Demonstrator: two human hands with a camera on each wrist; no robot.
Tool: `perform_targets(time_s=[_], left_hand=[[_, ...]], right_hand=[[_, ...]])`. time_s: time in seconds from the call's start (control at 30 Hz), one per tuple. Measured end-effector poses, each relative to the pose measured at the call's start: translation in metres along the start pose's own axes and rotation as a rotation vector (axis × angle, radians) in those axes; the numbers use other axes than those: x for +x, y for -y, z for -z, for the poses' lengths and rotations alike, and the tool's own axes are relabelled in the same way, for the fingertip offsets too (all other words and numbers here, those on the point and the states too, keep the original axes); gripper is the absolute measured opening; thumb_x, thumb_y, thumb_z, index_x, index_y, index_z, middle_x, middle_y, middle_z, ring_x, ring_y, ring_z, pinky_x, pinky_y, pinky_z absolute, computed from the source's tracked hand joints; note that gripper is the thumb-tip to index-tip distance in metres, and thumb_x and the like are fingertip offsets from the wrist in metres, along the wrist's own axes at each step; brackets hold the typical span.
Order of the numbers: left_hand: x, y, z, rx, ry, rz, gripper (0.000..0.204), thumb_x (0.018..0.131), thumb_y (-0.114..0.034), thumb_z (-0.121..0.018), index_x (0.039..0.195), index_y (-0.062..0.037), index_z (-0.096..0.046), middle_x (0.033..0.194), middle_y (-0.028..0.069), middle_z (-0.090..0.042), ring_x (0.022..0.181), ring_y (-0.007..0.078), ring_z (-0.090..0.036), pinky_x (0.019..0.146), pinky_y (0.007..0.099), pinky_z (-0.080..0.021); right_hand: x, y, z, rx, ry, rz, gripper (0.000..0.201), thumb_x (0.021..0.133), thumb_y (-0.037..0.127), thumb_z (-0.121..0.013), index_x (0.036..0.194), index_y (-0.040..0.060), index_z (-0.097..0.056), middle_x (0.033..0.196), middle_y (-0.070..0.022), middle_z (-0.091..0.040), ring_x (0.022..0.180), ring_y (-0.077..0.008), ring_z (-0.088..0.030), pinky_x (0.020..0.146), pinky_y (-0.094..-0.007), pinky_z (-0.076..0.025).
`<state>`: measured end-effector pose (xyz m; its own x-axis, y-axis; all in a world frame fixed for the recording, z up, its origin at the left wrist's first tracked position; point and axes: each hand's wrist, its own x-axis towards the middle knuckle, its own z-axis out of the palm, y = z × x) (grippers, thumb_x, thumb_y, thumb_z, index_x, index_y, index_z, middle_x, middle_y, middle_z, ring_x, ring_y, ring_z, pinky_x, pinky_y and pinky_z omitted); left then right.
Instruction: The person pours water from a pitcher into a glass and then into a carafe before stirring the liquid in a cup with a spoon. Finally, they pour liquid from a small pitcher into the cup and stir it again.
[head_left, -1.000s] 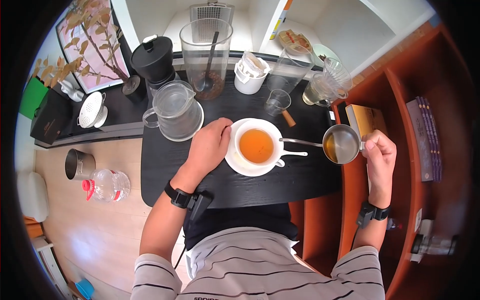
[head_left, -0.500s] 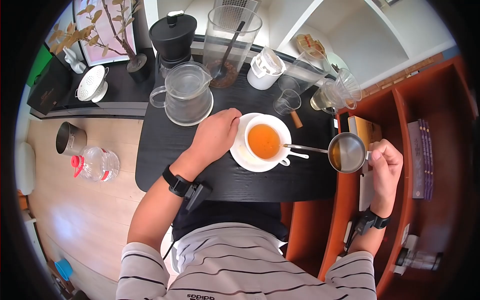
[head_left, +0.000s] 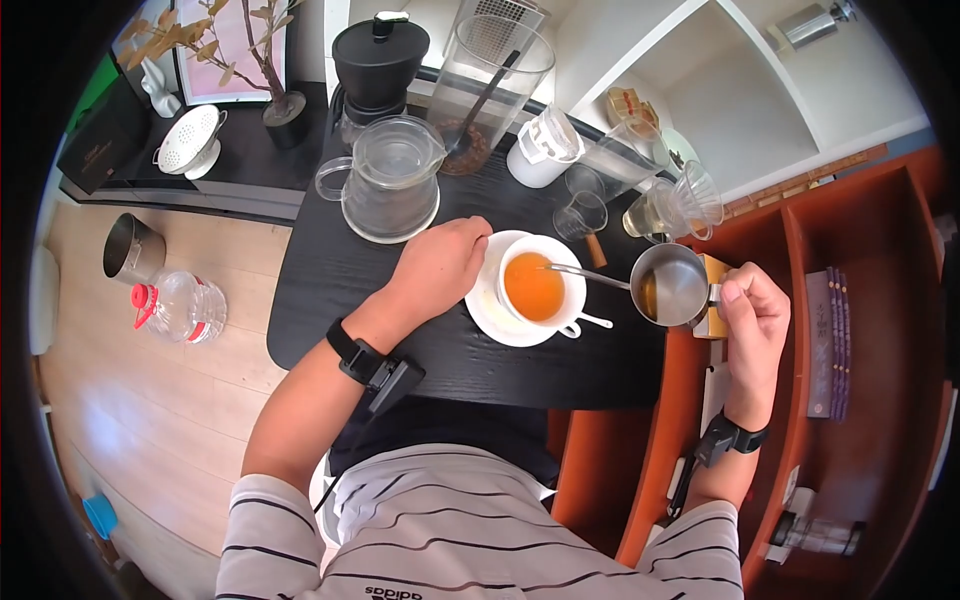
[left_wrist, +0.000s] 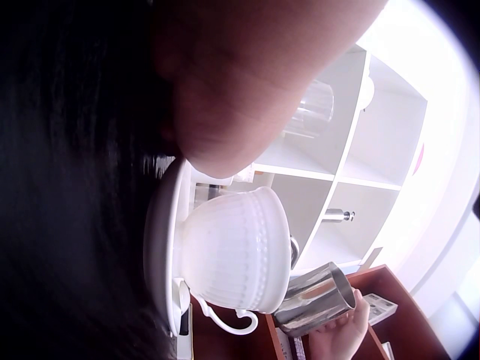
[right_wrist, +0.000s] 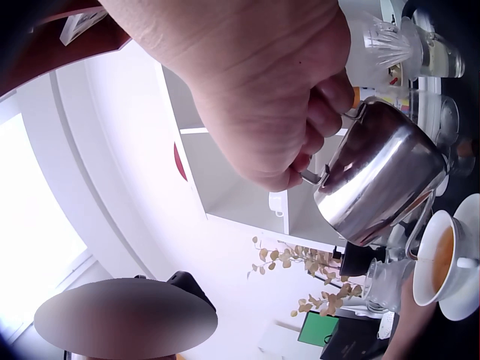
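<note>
A white cup (head_left: 535, 285) of amber liquid stands on a white saucer (head_left: 490, 318), a white spoon handle (head_left: 597, 321) sticking out beside it. At the saucer's left edge, my left hand (head_left: 435, 270) has its fingers bent and pinches the rim; the fingertips are partly hidden. My right hand (head_left: 755, 325) grips the handle of a metal pitcher (head_left: 672, 285). The pitcher is tilted, its thin spout (head_left: 590, 275) reaching over the cup. In the right wrist view, a fine stream runs from the spout (right_wrist: 418, 229) into the cup (right_wrist: 437, 262).
Behind the saucer stand a glass server (head_left: 390, 180), a black grinder (head_left: 378, 70), a tall glass container (head_left: 490, 100), a white cup with a drip bag (head_left: 543, 150) and a small glass with a wooden handle (head_left: 580, 215). A brown shelf unit (head_left: 795, 300) is at the right.
The head view has shifted. The pitcher has moved left and away from my body, so its spout reaches further over the cup. My left hand stays at the saucer's edge.
</note>
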<state>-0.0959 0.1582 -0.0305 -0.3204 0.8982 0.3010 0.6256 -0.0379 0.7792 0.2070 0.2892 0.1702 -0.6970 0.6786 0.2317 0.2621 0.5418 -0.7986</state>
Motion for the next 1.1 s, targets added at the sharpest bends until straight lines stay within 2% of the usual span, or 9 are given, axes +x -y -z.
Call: perform_targets(time_s=[0.17,0.43,0.73,0.83,0.93,1.0,1.03,1.1], left_hand=[[0.0,0.002,-0.001,-0.005,-0.011,-0.009,0.015,0.103,-0.012,-0.059,0.109,-0.0016,-0.068,0.098,0.0207,-0.073,0.09,0.042,-0.07,0.078,0.0495,-0.055],[-0.001,0.003,-0.002,-0.001,-0.004,-0.01,0.014,0.103,-0.012,-0.059,0.109,-0.0019,-0.067,0.097,0.0204,-0.073,0.09,0.0419,-0.07,0.078,0.05,-0.054],[-0.001,0.004,-0.002,0.012,-0.01,-0.026,0.014,0.104,-0.012,-0.058,0.109,-0.0021,-0.066,0.097,0.0199,-0.073,0.09,0.0417,-0.07,0.078,0.0501,-0.054],[-0.001,0.004,-0.002,0.013,-0.002,-0.021,0.014,0.104,-0.012,-0.058,0.109,-0.002,-0.066,0.097,0.0199,-0.073,0.09,0.0416,-0.07,0.079,0.05,-0.054],[-0.001,0.004,-0.001,0.011,0.004,-0.016,0.014,0.104,-0.012,-0.058,0.109,-0.002,-0.066,0.098,0.0198,-0.073,0.09,0.0415,-0.07,0.079,0.0498,-0.054],[-0.001,0.004,-0.002,0.015,0.003,-0.014,0.014,0.104,-0.012,-0.058,0.109,-0.0019,-0.066,0.098,0.0198,-0.073,0.091,0.0415,-0.07,0.079,0.0496,-0.054],[-0.001,0.004,-0.002,0.014,0.004,-0.014,0.014,0.104,-0.012,-0.058,0.109,-0.0019,-0.066,0.098,0.0198,-0.073,0.091,0.0415,-0.07,0.079,0.0496,-0.054],[0.0,0.003,-0.002,0.016,0.003,-0.007,0.014,0.104,-0.012,-0.058,0.109,-0.002,-0.067,0.098,0.0198,-0.073,0.091,0.0415,-0.07,0.079,0.0495,-0.055]], right_hand=[[0.003,0.011,0.0,-0.044,-0.061,-0.033,0.025,0.104,0.012,-0.068,0.082,0.0062,-0.058,0.076,0.0078,-0.052,0.07,-0.0022,-0.041,0.064,-0.0229,-0.03],[-0.013,0.015,0.017,-0.097,-0.009,-0.083,0.024,0.103,0.012,-0.069,0.082,0.0059,-0.06,0.078,0.0065,-0.057,0.074,-0.0026,-0.044,0.067,-0.0232,-0.034],[-0.011,0.016,-0.01,-0.043,0.026,-0.06,0.025,0.103,0.01,-0.068,0.081,0.005,-0.058,0.076,0.0076,-0.055,0.073,-0.0019,-0.042,0.066,-0.0231,-0.033],[-0.008,0.017,-0.011,-0.035,-0.004,-0.022,0.025,0.104,0.011,-0.069,0.081,0.0056,-0.059,0.076,0.0078,-0.056,0.073,-0.0014,-0.043,0.066,-0.023,-0.034],[-0.009,0.02,-0.009,-0.007,-0.058,-0.075,0.026,0.104,0.014,-0.07,0.081,0.0063,-0.059,0.076,0.0075,-0.057,0.072,-0.0018,-0.045,0.066,-0.0228,-0.036],[-0.011,0.016,-0.006,-0.073,-0.105,-0.06,0.03,0.105,0.021,-0.068,0.08,0.0092,-0.057,0.073,0.0085,-0.048,0.069,-0.0026,-0.037,0.063,-0.024,-0.027],[-0.013,0.014,-0.003,-0.073,-0.106,-0.061,0.03,0.105,0.021,-0.068,0.08,0.0092,-0.057,0.073,0.0085,-0.048,0.069,-0.0026,-0.037,0.063,-0.024,-0.027],[-0.019,0.005,0.003,-0.034,-0.106,-0.056,0.029,0.104,0.018,-0.072,0.081,0.0075,-0.059,0.075,0.0064,-0.056,0.07,-0.0028,-0.046,0.064,-0.0231,-0.035]])
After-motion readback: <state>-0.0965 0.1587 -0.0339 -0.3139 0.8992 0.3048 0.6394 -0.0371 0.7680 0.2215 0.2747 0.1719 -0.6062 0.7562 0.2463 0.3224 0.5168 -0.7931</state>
